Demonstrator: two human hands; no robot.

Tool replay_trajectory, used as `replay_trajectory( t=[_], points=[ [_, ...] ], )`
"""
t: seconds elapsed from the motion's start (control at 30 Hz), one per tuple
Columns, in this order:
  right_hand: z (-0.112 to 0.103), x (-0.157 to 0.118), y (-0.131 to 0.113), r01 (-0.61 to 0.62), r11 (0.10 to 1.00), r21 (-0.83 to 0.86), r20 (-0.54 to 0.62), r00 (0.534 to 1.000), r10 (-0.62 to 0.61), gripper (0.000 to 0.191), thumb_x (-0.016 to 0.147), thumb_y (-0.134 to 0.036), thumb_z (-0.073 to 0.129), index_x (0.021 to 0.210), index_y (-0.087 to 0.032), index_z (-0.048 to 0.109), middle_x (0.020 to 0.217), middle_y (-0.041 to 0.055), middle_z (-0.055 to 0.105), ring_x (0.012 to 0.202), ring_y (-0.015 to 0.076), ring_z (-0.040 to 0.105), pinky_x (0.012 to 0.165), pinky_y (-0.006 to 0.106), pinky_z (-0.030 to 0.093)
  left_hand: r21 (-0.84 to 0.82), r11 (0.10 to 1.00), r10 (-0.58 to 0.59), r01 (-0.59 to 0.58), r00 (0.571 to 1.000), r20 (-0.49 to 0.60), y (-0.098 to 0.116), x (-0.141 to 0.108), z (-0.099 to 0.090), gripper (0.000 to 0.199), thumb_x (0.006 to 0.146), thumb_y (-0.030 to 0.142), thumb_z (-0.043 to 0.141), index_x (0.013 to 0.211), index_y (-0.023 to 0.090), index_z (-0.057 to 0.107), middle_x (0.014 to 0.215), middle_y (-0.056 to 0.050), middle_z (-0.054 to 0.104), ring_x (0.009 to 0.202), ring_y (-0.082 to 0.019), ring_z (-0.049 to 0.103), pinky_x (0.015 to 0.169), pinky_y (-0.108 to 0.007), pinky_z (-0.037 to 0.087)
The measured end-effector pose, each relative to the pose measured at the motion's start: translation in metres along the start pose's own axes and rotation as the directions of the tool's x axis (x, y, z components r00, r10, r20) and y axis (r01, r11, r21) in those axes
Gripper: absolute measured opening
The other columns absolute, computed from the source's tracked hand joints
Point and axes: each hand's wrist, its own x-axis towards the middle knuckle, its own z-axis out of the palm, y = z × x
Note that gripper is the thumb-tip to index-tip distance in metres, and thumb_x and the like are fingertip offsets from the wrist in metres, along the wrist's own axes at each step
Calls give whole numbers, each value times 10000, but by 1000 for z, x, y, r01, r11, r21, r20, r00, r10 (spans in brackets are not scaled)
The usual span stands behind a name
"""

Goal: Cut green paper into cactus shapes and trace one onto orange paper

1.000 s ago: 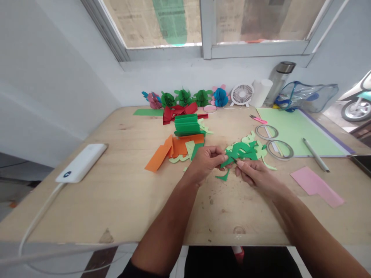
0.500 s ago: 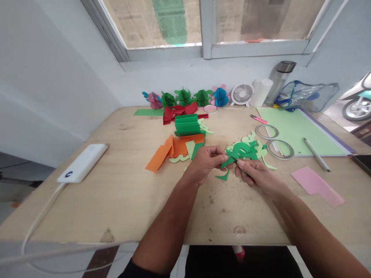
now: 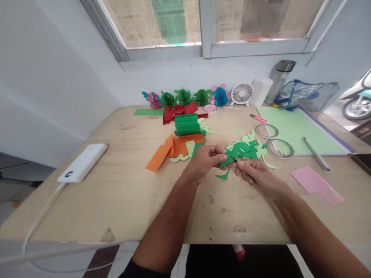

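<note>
Nothing's visibly moved since the earlier frame. Beyond the loose scrap (image 3: 224,176), left hand (image 3: 207,162) pinches green paper (image 3: 227,159), right hand (image 3: 254,173) grips dark-tipped tool (image 3: 235,160); I'd keep the sheet taut.

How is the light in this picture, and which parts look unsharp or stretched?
Head view: soft light, faint shadows on the table; head view: the scooter at the right edge looks pale, with wide-angle stretching around it; head view: the dark tool tip at the right hand lacks crisp detail.
</note>
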Motion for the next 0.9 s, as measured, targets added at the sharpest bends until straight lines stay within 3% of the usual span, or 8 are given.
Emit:
replay_trajectory(
  t=[0.63,0.9],
  points=[
    [1,0,2,59,996,-66,-20,998,-60,503,785,-651,526,625,-178,580,390,-88,303,374,63,229,395,239,168,37,999,1,-3,999,54,1,-1,-5,243,590,284,778,640,133,594,593,-8,646,556,-120,615,574,-245,479],
    [-3,-3,0,31,996,-83,26,999,-29,513,801,-660,499,652,-177,583,413,-85,296,383,68,221,399,247,158,45,999,24,-25,999,22,1,-1,-7,187,628,257,738,638,139,595,609,-16,661,555,-118,612,590,-252,480]
  ],
)
